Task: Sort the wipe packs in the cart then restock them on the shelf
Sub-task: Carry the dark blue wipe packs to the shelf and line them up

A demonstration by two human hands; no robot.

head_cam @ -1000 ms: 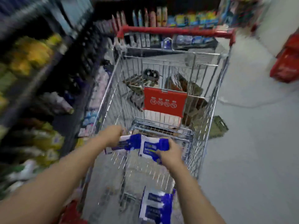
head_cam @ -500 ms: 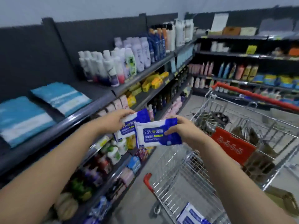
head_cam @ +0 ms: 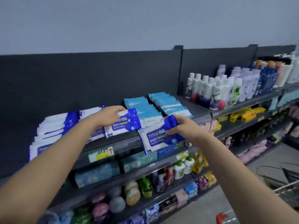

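Note:
My left hand (head_cam: 108, 115) grips a blue-and-white alcohol wipe pack (head_cam: 124, 125) and holds it over the top shelf (head_cam: 123, 143), just right of a row of matching blue-and-white packs (head_cam: 55, 128). My right hand (head_cam: 182, 126) holds a second blue-and-white wipe pack (head_cam: 157, 137) in front of the shelf's front edge, slightly lower. Two stacks of light-blue wipe packs (head_cam: 166, 105) lie on the shelf behind both hands. Only a corner of the cart (head_cam: 284, 186) shows at the lower right.
White and blue bottles (head_cam: 226, 89) stand on the top shelf to the right. Lower shelves hold tissue boxes (head_cam: 97, 173), soap bottles and small packages. A dark back panel rises behind the top shelf. The aisle floor runs along the right.
I have turned from the cart to the shelf. Both hands have lifted their wipe packs up to the top shelf; the left pack is now over the shelf beside the matching row.

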